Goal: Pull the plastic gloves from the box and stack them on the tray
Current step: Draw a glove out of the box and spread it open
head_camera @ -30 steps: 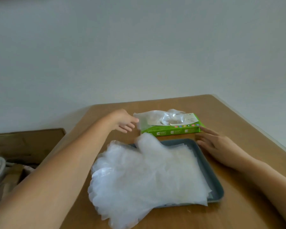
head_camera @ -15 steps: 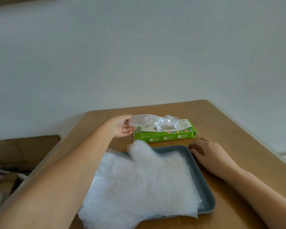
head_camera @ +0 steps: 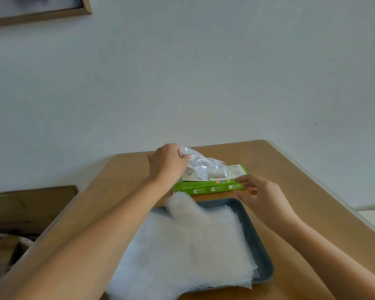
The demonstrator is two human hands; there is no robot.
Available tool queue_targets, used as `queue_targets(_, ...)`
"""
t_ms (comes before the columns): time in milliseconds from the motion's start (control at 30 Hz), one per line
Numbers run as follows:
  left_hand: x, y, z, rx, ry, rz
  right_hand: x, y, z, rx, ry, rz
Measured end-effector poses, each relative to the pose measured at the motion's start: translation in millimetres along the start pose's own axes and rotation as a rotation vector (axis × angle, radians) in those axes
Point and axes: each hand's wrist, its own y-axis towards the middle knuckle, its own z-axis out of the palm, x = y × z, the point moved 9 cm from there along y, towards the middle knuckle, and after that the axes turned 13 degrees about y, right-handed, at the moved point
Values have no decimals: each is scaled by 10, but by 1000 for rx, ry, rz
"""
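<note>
You have one green box point(head_camera: 210, 185) at 12 o'clock of one grey tray point(head_camera: 259, 241), both on the wooden table point(head_camera: 312, 202). One clear glove point(head_camera: 201, 164) is partly out of the box slot. The stack of gloves point(head_camera: 182, 252) on the tray can't be counted; its sheets blur together and its 7 o'clock edge is cut off by your forearm and the frame. Your left hand point(head_camera: 168, 163) is closed on the glove's upper end, above the box's 9 o'clock end; its fingertips are hidden. Your right hand point(head_camera: 259, 191) is loosely spread, holding nothing, its fingertips point(head_camera: 239, 180) touching the box's 3 o'clock end. Half a second ago that hand lay on the table by the tray, and the left one pinched the glove lower down. A picture frame point(head_camera: 39, 15) is cut off at 10 o'clock
</note>
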Motion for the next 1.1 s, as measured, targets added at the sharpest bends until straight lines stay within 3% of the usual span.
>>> queue_targets(100, -271, -196, -178, -10, -257, 131, 455, 4, 88, -5, -57, -144)
queue_targets(200, -521, -357, -184, 128, -477, 213, 748, 92, 252, -20, -91, -246)
queue_targets(367, -739, -560, -162, 303, -753, 318, 835, 182, 68, -237, 3, -156)
queue_targets(533, -574, -489, -156, 283, -747, 193, 932, 159, -107, -92, 201, -65)
queue_targets(700, -731, -601, -279, 585, -990, 372, 1315, 17, -123, 342, 438, -44)
queue_targets(767, -732, -736, -260, 726, -1034, 407, 1471, -74, -143, 435, 497, -54)
queue_targets(900, -554, -906, -198, 883, -1271, 268, 1631, -186, -180, 407, 703, -11)
queue_targets(1033, -279, -979, -331, 787, -1483, 23, 1581, -276, -223, 282, 745, 29)
queue_targets(1100, -80, -1005, -447, 743, -1456, -15, 1548, -359, -223, 276, 698, 63)
